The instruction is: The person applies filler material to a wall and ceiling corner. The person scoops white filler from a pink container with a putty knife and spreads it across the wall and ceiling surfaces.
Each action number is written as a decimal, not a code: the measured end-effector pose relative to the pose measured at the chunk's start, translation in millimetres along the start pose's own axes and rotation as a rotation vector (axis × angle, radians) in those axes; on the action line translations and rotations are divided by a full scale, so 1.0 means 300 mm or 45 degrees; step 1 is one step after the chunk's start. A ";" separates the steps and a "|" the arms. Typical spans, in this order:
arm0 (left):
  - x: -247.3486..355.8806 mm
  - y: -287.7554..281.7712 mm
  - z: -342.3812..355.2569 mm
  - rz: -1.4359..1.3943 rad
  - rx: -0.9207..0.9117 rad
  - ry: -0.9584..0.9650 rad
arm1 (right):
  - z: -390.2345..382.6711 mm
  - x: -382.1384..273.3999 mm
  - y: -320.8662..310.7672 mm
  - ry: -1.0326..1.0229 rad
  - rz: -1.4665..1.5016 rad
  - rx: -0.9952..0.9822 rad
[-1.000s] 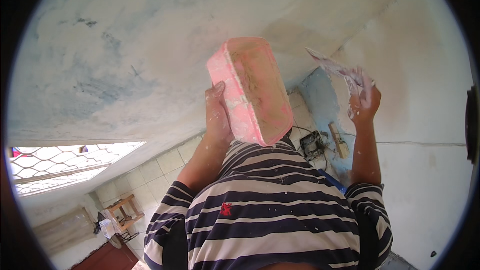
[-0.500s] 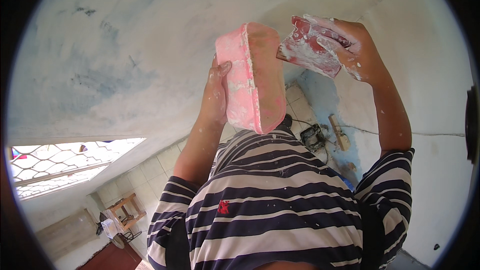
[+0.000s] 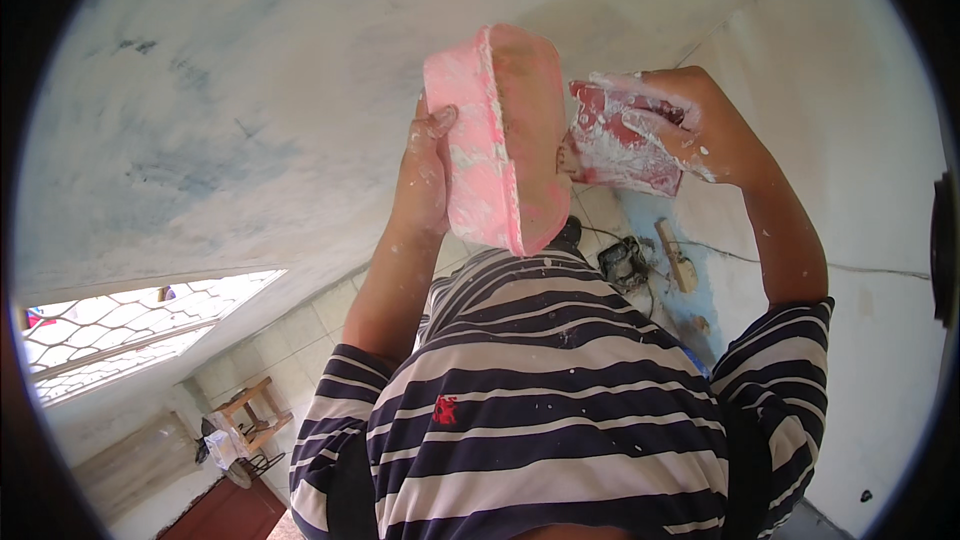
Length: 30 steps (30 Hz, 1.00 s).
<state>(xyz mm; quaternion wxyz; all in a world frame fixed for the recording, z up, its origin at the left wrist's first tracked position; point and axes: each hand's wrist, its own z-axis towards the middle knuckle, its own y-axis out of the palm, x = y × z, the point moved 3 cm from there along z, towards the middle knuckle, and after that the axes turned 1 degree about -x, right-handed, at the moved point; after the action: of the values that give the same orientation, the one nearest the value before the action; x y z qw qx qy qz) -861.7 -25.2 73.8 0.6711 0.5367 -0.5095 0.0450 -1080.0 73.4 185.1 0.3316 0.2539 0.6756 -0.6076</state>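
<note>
My left hand [image 3: 428, 165] grips a pink plastic tub [image 3: 475, 185] from its left side, thumb over the near wall. White, paste-like smears coat the tub's wall and rim, and it is held tilted on its long side, with a brownish-pink face to the right. In my right hand [image 3: 680, 128] is a dark red, flat scraper [image 3: 625, 155], its blade streaked with white paste. The scraper's left edge lies at the tub's right side; whether the two touch, I cannot tell. White spots mark both hands.
A wall [image 3: 250, 110] with patchy white and blue-grey coating rises ahead. Lower left are a grilled window [image 3: 140, 325] and a wooden stool [image 3: 255, 415]. On the tiled floor by my feet lie a dark object [image 3: 622, 262] with a cable and a wooden piece [image 3: 678, 258].
My right hand and the scraper have moved down, and the blade has turned more level beside the tub. The tub in my left hand has risen slightly.
</note>
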 end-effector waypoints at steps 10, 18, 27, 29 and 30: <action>-0.024 0.047 0.008 0.040 0.010 0.073 | -0.056 0.071 0.060 0.063 0.240 -0.030; -0.148 0.004 0.033 -0.113 -0.179 0.070 | -0.098 0.102 0.106 0.064 0.581 0.049; -0.171 0.036 0.091 -0.120 -0.263 0.047 | -0.123 0.094 0.065 0.101 0.426 0.162; -0.172 0.038 0.100 -0.096 -0.263 0.051 | -0.118 0.090 0.071 0.114 0.400 0.138; -0.177 0.044 0.106 -0.110 -0.279 0.053 | -0.119 0.098 0.077 0.124 0.457 0.160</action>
<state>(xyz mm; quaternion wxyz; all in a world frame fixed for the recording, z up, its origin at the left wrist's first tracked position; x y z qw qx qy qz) -915.2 -18.2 40.8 0.7373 0.4807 -0.4738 -0.0288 -1086.9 110.0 149.3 0.3851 0.4197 0.5954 -0.5666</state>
